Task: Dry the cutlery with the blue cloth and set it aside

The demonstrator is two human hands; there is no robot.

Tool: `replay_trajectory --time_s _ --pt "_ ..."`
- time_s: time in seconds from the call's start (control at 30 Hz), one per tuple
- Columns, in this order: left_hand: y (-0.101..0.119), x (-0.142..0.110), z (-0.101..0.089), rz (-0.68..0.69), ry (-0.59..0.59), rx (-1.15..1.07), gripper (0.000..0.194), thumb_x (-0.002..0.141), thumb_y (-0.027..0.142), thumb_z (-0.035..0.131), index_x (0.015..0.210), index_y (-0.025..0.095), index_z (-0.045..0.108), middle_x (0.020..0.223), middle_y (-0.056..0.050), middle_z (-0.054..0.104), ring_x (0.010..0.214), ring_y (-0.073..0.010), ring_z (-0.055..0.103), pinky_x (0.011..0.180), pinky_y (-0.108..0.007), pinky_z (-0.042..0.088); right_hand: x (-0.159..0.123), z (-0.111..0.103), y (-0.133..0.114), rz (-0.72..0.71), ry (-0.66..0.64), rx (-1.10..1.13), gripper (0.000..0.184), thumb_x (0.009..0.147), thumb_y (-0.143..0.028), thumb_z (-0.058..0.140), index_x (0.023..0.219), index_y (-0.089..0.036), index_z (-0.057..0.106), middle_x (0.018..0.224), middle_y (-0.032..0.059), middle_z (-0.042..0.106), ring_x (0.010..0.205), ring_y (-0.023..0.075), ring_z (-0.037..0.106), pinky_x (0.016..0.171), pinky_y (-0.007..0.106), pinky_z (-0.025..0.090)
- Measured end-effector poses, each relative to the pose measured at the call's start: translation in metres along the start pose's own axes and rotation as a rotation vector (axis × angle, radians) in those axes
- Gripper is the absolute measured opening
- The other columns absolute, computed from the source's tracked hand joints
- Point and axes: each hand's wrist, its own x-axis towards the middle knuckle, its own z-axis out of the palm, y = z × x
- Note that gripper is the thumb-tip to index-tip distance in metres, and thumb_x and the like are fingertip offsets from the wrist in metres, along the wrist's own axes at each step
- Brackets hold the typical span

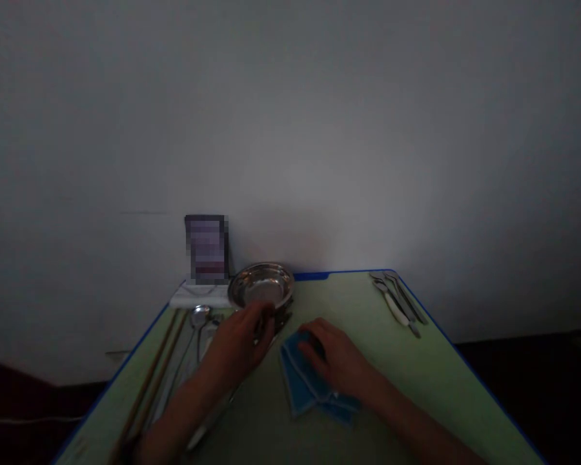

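The scene is dim. My left hand (239, 342) has its fingers curled round a slim metal utensil (266, 336) just in front of a shiny steel bowl (261, 285) at the back of the green table (368, 387). My right hand (336, 361) lies on a folded blue cloth (303, 384) in the middle of the table, fingers bent over its top edge.
Long chopsticks (157, 368) and a ladle-like spoon (199, 318) lie at the left. Several pieces of cutlery (397, 302) rest at the back right corner. A small blurred card (206, 250) stands on a white napkin (198, 296) against the grey wall.
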Motion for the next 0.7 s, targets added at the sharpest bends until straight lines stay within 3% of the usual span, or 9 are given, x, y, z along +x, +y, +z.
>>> replay_trajectory --time_s 0.07,0.17,0.23,0.3,0.47,0.6,0.7 --pt "-0.026 -0.005 -0.019 -0.089 -0.069 0.077 0.021 0.086 0.029 0.036 0.095 0.017 0.052 0.086 -0.008 0.062 0.073 -0.0208 0.06 0.064 -0.03 0.043 0.005 0.018 -0.003 -0.028 -0.037 -0.059 0.025 0.088 -0.031 0.043 0.104 -0.018 0.057 0.096 0.0066 0.06 0.089 0.0173 0.054 0.082 0.03 0.042" --pt "-0.058 -0.009 -0.041 -0.166 -0.282 0.155 0.015 0.078 0.026 0.046 0.075 0.017 0.058 0.073 -0.008 0.065 0.065 -0.022 0.061 0.056 -0.029 0.041 0.012 0.037 -0.003 -0.002 -0.016 -0.128 0.025 0.089 -0.028 0.04 0.103 -0.017 0.058 0.097 0.0074 0.06 0.091 0.0183 0.053 0.086 0.032 0.04" --pt "-0.069 -0.008 -0.05 -0.168 -0.444 0.165 0.014 0.069 0.027 0.056 0.059 0.018 0.058 0.059 -0.005 0.064 0.055 -0.0206 0.06 0.05 -0.026 0.039 0.015 0.043 -0.004 0.015 -0.004 -0.153 0.026 0.089 -0.027 0.039 0.102 -0.017 0.058 0.096 0.0076 0.061 0.09 0.0182 0.053 0.086 0.032 0.04" --pt "-0.07 -0.007 -0.055 -0.147 -0.512 0.161 0.018 0.072 0.029 0.054 0.06 0.018 0.061 0.064 -0.006 0.066 0.061 -0.0207 0.062 0.053 -0.026 0.04 0.016 0.044 -0.006 0.021 -0.004 -0.176 0.025 0.089 -0.027 0.039 0.101 -0.016 0.059 0.095 0.0076 0.061 0.089 0.0181 0.054 0.085 0.031 0.04" --pt "-0.054 -0.005 -0.046 -0.143 -0.587 0.167 0.026 0.069 0.044 0.059 0.066 0.018 0.066 0.071 -0.009 0.069 0.065 -0.0258 0.064 0.054 -0.03 0.043 0.016 0.046 -0.009 0.018 -0.004 -0.187 0.024 0.089 -0.026 0.039 0.1 -0.017 0.059 0.093 0.0064 0.061 0.088 0.0171 0.053 0.084 0.03 0.04" --pt "-0.048 -0.01 -0.03 -0.176 -0.56 0.2 0.026 0.063 0.042 0.067 0.068 0.017 0.066 0.074 -0.012 0.069 0.073 -0.0325 0.065 0.06 -0.037 0.046 0.016 0.05 -0.008 0.027 0.005 -0.19 0.023 0.088 -0.026 0.04 0.099 -0.017 0.059 0.091 0.0056 0.061 0.086 0.0169 0.053 0.081 0.03 0.04" --pt "-0.047 -0.012 -0.018 -0.18 -0.549 0.158 0.019 0.068 0.036 0.068 0.066 0.017 0.064 0.071 -0.007 0.067 0.071 -0.0266 0.065 0.064 -0.036 0.048 0.018 0.052 -0.008 0.027 0.008 -0.184 0.024 0.089 -0.026 0.04 0.099 -0.017 0.059 0.091 0.0057 0.061 0.086 0.0172 0.053 0.082 0.03 0.04"
